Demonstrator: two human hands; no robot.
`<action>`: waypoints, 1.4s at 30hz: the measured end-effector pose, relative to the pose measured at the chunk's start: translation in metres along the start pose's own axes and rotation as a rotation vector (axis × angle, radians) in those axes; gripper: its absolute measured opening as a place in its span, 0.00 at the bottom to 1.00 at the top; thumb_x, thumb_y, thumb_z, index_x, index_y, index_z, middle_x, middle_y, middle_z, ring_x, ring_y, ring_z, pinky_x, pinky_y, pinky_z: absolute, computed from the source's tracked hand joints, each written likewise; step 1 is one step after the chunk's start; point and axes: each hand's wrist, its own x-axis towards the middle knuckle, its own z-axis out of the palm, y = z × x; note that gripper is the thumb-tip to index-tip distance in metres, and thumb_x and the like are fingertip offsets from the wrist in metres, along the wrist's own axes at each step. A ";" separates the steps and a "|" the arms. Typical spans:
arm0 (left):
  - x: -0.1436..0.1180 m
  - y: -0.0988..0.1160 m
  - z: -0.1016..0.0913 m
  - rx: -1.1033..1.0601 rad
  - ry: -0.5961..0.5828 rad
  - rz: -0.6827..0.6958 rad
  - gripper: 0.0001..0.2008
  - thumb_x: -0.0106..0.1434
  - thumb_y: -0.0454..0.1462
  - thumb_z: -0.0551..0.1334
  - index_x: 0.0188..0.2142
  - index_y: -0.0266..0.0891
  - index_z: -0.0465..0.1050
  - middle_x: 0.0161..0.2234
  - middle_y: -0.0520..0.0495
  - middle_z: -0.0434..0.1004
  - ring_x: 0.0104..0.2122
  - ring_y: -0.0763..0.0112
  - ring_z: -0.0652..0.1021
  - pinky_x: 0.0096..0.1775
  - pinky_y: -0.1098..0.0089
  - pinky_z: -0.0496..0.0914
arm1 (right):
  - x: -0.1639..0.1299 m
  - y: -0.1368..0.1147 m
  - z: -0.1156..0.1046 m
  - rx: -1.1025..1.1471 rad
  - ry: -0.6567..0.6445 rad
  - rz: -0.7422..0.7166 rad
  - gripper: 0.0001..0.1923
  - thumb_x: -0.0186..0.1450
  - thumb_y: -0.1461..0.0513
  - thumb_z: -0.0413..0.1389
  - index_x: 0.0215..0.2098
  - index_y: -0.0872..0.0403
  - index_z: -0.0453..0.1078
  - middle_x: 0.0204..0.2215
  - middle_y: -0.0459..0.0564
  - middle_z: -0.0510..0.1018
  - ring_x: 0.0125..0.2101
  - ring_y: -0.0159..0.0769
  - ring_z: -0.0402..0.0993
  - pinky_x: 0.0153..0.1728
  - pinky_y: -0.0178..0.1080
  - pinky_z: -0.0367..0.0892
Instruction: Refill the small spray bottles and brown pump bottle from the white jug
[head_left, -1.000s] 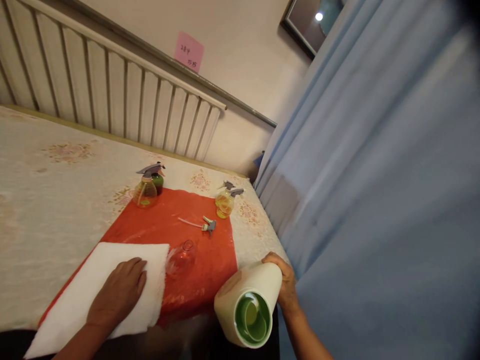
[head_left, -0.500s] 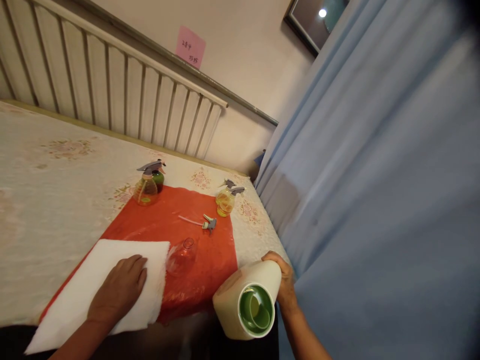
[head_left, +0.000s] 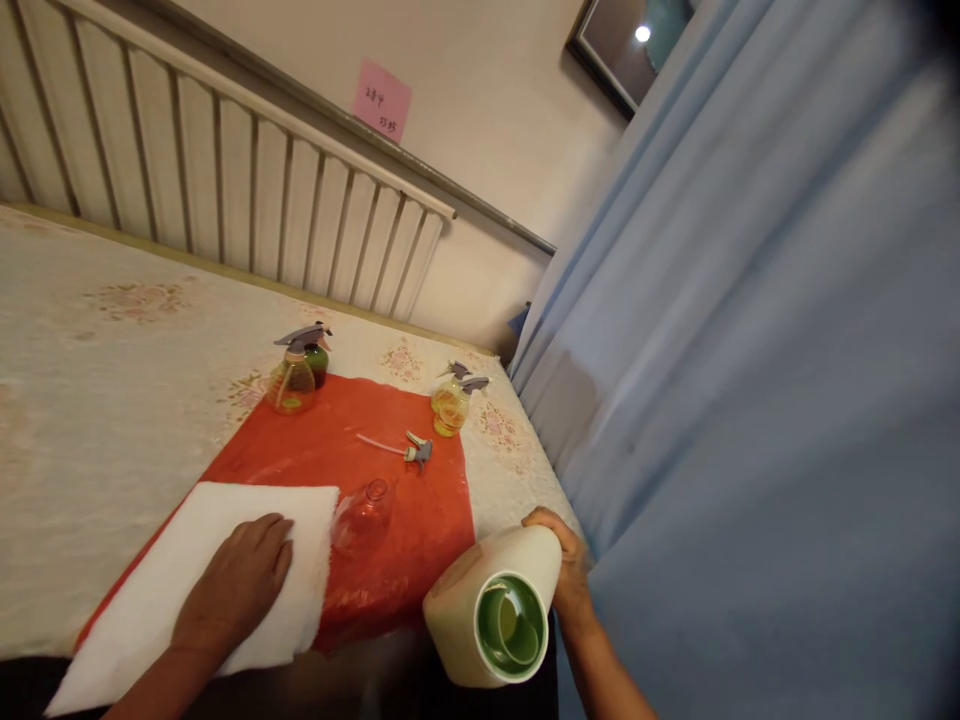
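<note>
Right hand [head_left: 571, 572] grips the tilted jug [head_left: 491, 605], mouth seemingly toward camera; left hand [head_left: 236, 585] flat on towel [head_left: 187, 560].

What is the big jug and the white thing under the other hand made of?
The cream jug in the right hand looks like smooth, matte plastic. The white cloth under the left hand looks soft and fuzzy, likely a towel or thick paper.
</note>
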 end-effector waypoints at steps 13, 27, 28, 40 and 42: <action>-0.002 -0.003 0.004 0.004 -0.009 -0.021 0.19 0.66 0.41 0.51 0.48 0.31 0.72 0.48 0.32 0.76 0.48 0.51 0.74 0.55 0.51 0.67 | 0.004 0.000 0.002 0.025 -0.076 -0.115 0.03 0.60 0.65 0.57 0.32 0.51 0.73 0.24 0.42 0.69 0.25 0.32 0.66 0.28 0.34 0.61; -0.003 -0.008 0.007 0.025 -0.028 -0.014 0.19 0.66 0.41 0.51 0.48 0.32 0.72 0.48 0.32 0.76 0.49 0.52 0.74 0.55 0.52 0.67 | 0.000 -0.003 0.004 -0.036 -0.068 -0.026 0.04 0.59 0.66 0.55 0.30 0.52 0.72 0.24 0.43 0.70 0.26 0.33 0.67 0.28 0.34 0.62; -0.003 -0.008 0.007 0.027 -0.031 -0.010 0.19 0.66 0.41 0.52 0.48 0.31 0.72 0.48 0.32 0.75 0.49 0.52 0.74 0.55 0.52 0.67 | 0.000 -0.002 0.004 -0.028 -0.063 -0.022 0.05 0.59 0.66 0.55 0.30 0.52 0.72 0.24 0.43 0.70 0.26 0.33 0.67 0.28 0.34 0.62; -0.001 0.003 -0.010 0.043 -0.015 -0.035 0.15 0.66 0.37 0.54 0.47 0.32 0.73 0.46 0.34 0.77 0.47 0.54 0.76 0.53 0.54 0.70 | 0.035 0.000 0.010 0.058 0.054 0.209 0.09 0.53 0.66 0.54 0.32 0.52 0.73 0.25 0.43 0.75 0.27 0.36 0.70 0.28 0.34 0.64; -0.003 0.005 -0.012 0.046 -0.005 -0.046 0.15 0.66 0.36 0.55 0.47 0.33 0.73 0.46 0.35 0.77 0.47 0.55 0.76 0.52 0.54 0.70 | 0.052 -0.004 0.015 0.046 0.068 0.227 0.10 0.54 0.64 0.55 0.34 0.52 0.73 0.27 0.44 0.77 0.28 0.37 0.70 0.29 0.34 0.64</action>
